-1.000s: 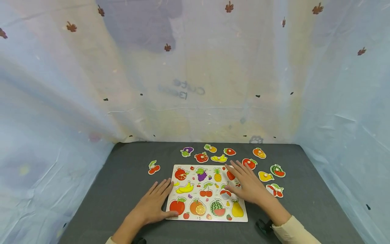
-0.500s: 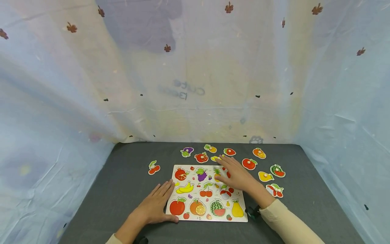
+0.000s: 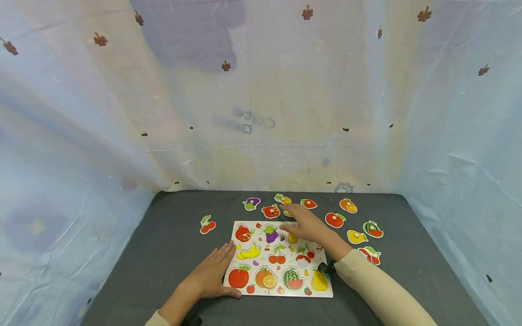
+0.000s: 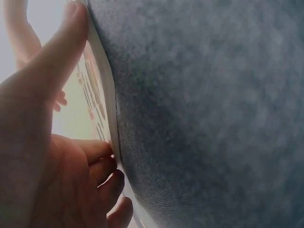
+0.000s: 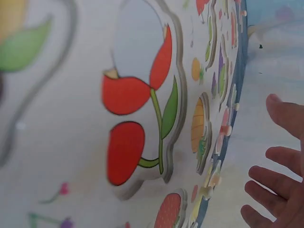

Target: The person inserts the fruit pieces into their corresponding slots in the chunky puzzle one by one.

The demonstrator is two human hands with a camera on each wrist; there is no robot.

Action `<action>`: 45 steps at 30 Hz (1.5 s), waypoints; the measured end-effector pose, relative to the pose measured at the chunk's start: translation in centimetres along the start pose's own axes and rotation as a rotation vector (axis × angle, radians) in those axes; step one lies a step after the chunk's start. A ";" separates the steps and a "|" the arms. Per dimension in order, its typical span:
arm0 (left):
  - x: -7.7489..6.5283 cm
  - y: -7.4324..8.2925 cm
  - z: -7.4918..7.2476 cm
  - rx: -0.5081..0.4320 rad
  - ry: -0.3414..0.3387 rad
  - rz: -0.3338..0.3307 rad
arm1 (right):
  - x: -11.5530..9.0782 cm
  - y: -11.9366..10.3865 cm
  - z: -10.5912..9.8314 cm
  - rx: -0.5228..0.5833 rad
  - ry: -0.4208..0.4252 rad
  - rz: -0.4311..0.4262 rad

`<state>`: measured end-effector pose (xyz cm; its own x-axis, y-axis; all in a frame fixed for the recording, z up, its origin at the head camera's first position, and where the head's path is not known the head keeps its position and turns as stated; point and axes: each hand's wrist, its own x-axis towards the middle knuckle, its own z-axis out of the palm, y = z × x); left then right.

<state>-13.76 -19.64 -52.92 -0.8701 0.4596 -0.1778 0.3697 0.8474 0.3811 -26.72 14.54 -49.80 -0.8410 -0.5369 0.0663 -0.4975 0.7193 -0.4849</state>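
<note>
A white fruit puzzle board [image 3: 293, 295] lies on the dark table, its recesses printed with fruit. My left hand [image 3: 210, 274] rests along the board's left side, fingers straight, thumb at the lower left corner. In the left wrist view its thumb [image 4: 64, 42] and fingertips touch the board's edge. My right hand [image 3: 306, 225] hangs over the board's upper right part, holding nothing. Its fingers reach towards the banana piece [image 3: 287, 213], which they partly cover. Beside that lie the pomegranate piece [image 3: 271, 211] and pineapple piece [image 3: 282, 198]. In the right wrist view its fingers [image 5: 270, 185] are apart and loosely bent.
Loose knobbed pieces lie around: cherries [image 3: 207, 224] at left, grapes [image 3: 251, 203] and strawberry [image 3: 308, 203] behind, and orange [image 3: 348, 205], apple [image 3: 335, 220], watermelon [image 3: 373, 229], pear [image 3: 357, 237] and a red-and-white fruit [image 3: 369, 255] at right. A patterned curtain [image 3: 261, 167] encloses the table.
My right hand has moved left and slightly away from me, from the board's right side to over its top edge near the banana piece. The left hand stays on the board.
</note>
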 end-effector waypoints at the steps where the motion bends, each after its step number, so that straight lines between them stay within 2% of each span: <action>1: 0.0 0.0 0.0 -0.005 0.003 0.000 | 0.3 0.1 0.1 0.005 -0.005 0.009; 5: 0.0 0.0 0.2 -0.010 0.011 0.001 | 1.6 0.6 0.7 0.017 -0.018 0.027; 14: -0.1 0.0 0.5 0.009 0.042 0.018 | 4.3 1.0 1.4 0.007 -0.027 -0.023; 20: 0.1 0.4 0.3 0.032 0.031 -0.006 | 5.5 0.8 1.8 0.045 -0.030 0.007; 26: 0.0 0.8 0.0 0.039 0.012 -0.024 | 7.0 0.8 2.6 -0.001 -0.012 -0.011; 45: 0.2 0.7 0.3 0.020 0.018 -0.017 | 8.3 0.9 3.5 -0.041 0.007 0.065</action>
<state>-13.54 -18.92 -52.99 -0.8821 0.4404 -0.1673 0.3613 0.8603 0.3596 -33.45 9.21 -52.73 -0.8733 -0.4853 0.0418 -0.4496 0.7701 -0.4525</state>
